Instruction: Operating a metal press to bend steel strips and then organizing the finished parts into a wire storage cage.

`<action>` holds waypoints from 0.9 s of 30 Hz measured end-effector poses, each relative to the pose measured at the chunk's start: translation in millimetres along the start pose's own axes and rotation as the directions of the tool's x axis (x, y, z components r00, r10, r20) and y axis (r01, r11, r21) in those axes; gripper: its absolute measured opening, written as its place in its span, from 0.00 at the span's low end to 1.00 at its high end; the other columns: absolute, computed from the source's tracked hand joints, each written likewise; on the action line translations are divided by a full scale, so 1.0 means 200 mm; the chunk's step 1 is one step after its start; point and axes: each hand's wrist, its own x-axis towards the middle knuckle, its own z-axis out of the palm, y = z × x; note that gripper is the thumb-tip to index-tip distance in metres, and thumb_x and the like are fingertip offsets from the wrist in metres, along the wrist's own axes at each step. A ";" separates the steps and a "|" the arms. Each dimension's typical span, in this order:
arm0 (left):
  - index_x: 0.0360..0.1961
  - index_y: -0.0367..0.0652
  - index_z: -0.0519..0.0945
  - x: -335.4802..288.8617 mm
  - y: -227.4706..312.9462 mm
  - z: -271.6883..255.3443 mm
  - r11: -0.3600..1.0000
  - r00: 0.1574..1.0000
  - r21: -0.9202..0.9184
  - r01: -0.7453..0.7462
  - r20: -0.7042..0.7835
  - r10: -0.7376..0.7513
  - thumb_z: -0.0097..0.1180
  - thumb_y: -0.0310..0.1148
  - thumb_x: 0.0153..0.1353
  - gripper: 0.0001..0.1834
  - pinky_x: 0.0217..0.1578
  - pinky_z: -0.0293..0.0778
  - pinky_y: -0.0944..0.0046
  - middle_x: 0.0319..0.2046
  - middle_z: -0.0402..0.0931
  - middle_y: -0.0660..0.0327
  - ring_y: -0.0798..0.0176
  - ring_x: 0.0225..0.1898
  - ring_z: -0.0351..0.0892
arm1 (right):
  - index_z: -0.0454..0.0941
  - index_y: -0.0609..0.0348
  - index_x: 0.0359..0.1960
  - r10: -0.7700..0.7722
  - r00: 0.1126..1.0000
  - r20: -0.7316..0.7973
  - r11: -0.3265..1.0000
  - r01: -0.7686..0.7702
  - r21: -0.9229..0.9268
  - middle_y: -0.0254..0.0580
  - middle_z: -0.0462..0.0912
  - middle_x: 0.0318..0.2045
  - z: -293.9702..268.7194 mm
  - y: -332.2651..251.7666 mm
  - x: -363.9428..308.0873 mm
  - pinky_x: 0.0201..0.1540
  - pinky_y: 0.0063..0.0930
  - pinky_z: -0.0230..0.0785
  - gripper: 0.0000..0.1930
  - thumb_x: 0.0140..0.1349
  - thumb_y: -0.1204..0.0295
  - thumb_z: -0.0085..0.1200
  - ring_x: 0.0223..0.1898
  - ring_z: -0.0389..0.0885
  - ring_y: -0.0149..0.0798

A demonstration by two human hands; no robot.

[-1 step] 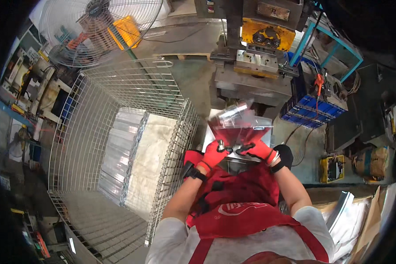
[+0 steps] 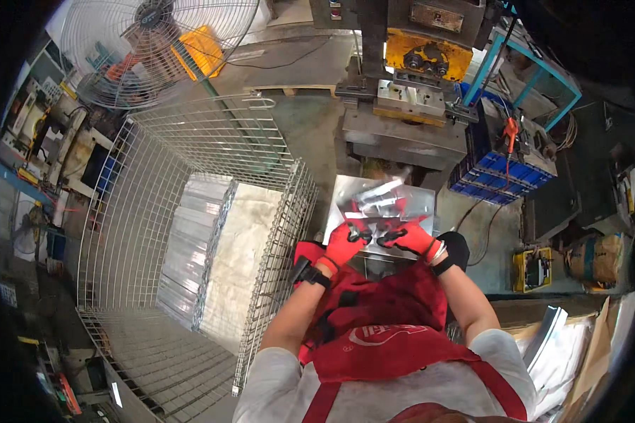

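Observation:
My left hand [image 2: 348,241], in a red glove with dark fingertips, is closed at the near edge of a shiny metal piece [image 2: 382,199]. My right hand [image 2: 410,238], gloved alike, is closed at the same edge, a small gap from the left. Motion smears the piece, and its outline and exact kind are unclear; red reflections show on it. Under and behind it lies a flat silvery sheet metal surface [image 2: 422,202] in front of my lap. What the fingertips pinch is partly hidden by the gloves.
A wire mesh cage [image 2: 282,233] at the left holds stacked metal strips [image 2: 194,243] and pale cloth [image 2: 240,257]. Ahead stands a press [image 2: 406,137]. Blue crates [image 2: 501,176] and a yellow basket [image 2: 533,271] are at the right, a large fan [image 2: 155,49] at far left.
The metal piece between my hands has tilted flatter, its broad red reflection has shrunk, and more of the silvery surface shows. My hands have barely moved.

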 end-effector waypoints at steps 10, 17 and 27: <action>0.47 0.47 0.70 -0.02 -0.12 0.09 0.996 0.998 -0.091 -0.008 0.067 0.014 0.59 0.30 0.39 0.28 0.44 0.68 0.62 0.41 0.72 0.56 0.55 0.42 0.72 | 0.60 0.60 0.50 0.103 0.992 -0.079 0.885 -0.055 0.463 0.42 0.72 0.41 0.10 -0.05 -0.05 0.44 0.27 0.66 0.30 0.44 0.75 0.60 0.41 0.71 0.33; 0.49 0.42 0.65 -0.25 0.14 0.03 0.641 0.970 -0.730 0.236 0.218 -0.109 0.55 0.21 0.49 0.25 0.37 0.71 0.69 0.37 0.74 0.62 0.71 0.37 0.72 | 0.67 0.60 0.42 0.243 0.970 -0.015 0.668 -0.156 0.727 0.36 0.76 0.34 0.09 -0.33 -0.16 0.41 0.23 0.67 0.18 0.48 0.77 0.56 0.36 0.74 0.28; 0.52 0.42 0.62 -0.58 0.26 0.00 0.395 0.980 -0.898 0.197 0.181 -0.076 0.54 0.20 0.49 0.28 0.36 0.71 0.71 0.36 0.72 0.63 0.70 0.36 0.73 | 0.70 0.65 0.39 -0.108 0.868 -0.485 0.873 0.316 0.371 0.39 0.76 0.33 0.40 -0.59 -0.43 0.42 0.26 0.67 0.13 0.53 0.73 0.51 0.36 0.75 0.31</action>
